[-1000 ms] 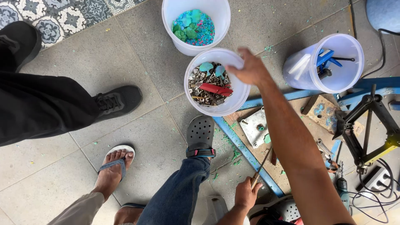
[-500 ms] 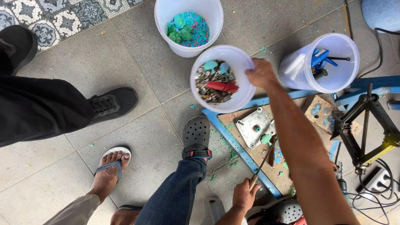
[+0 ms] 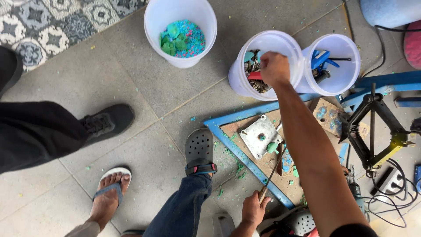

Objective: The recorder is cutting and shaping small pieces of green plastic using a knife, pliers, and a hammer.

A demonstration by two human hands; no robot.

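Observation:
My right hand [image 3: 274,68] is closed over the near rim of a white bucket [image 3: 240,77] holding metal scraps with a red piece and teal bits. That bucket stands against a second white bucket [image 3: 346,83] with blue tools in it. Low in the view, my left hand [image 3: 254,210] grips a thin rod [image 3: 272,173] that slants up toward a square metal plate [image 3: 259,136] lying on a board inside a blue frame [image 3: 228,142]. Green crumbs lie scattered over the board.
A third white bucket [image 3: 163,44] with teal and green crumbs stands further back. Another person's black shoe [image 3: 107,120] and a foot in a sandal [image 3: 107,197] are at left, a grey clog [image 3: 199,147] in the middle. A scissor jack [image 3: 372,131], cables and a drill lie at right.
My right hand has dragged the scrap bucket to the right, up against the bucket with blue tools. My left hand stays low with the rod.

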